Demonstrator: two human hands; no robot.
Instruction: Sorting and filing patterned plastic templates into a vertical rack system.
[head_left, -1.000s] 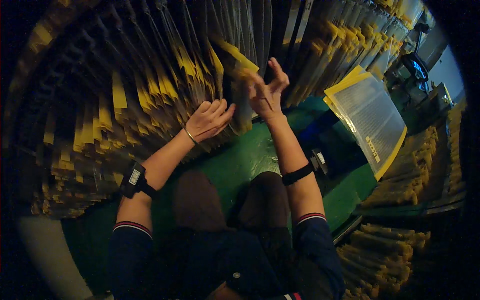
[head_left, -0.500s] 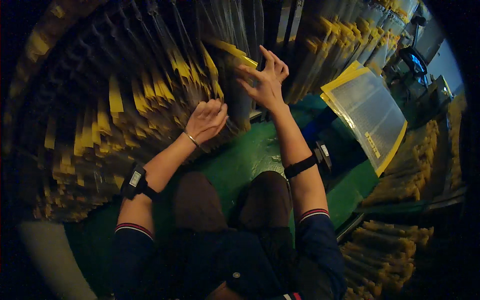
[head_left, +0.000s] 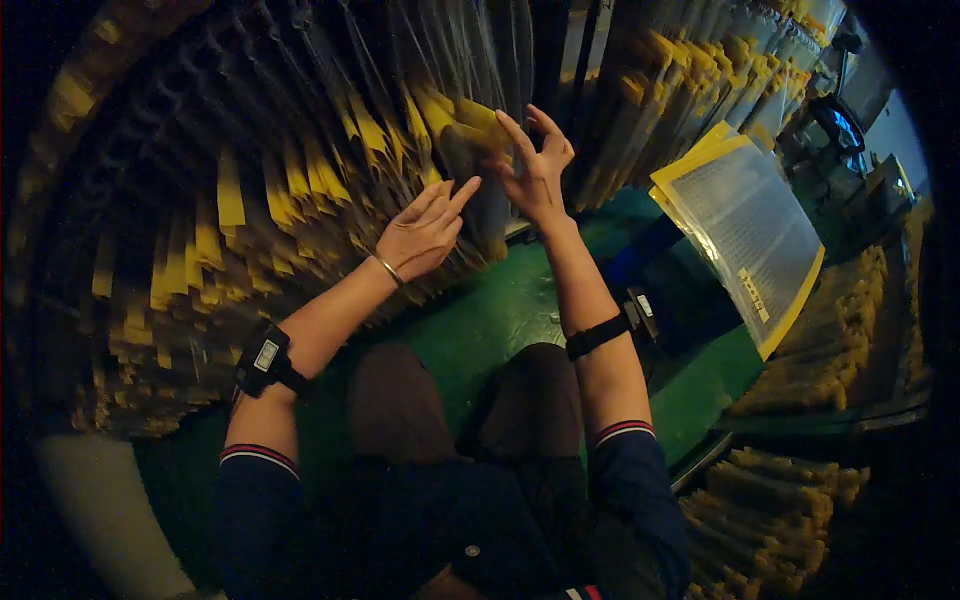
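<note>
Long rows of hanging clear plastic sleeves with yellow-edged sheets (head_left: 230,190) fill the left and the far middle. My left hand (head_left: 420,235) is in front of the sleeves, index finger stretched out, the other fingers loosely bent; nothing shows in its grasp. To its right, my right hand (head_left: 540,170) has its fingers spread, thumb and index finger apart. Its index fingertip is at the edge of a yellow-edged sleeve (head_left: 475,118), touching or just beside it; I cannot tell which. A bracelet is on my left wrist, and a strapped device on each forearm.
A clear sleeve with yellow borders (head_left: 745,230) lies tilted to my right. More sleeves (head_left: 660,90) hang at the far right. Stacked yellowish bundles (head_left: 770,520) sit on racks at the lower right. The floor (head_left: 450,320) is green.
My left hand has gone from closed fingers to a stretched index finger, moving slightly right. My right hand has dropped slightly. The yellow sheets near it have fanned and shifted.
</note>
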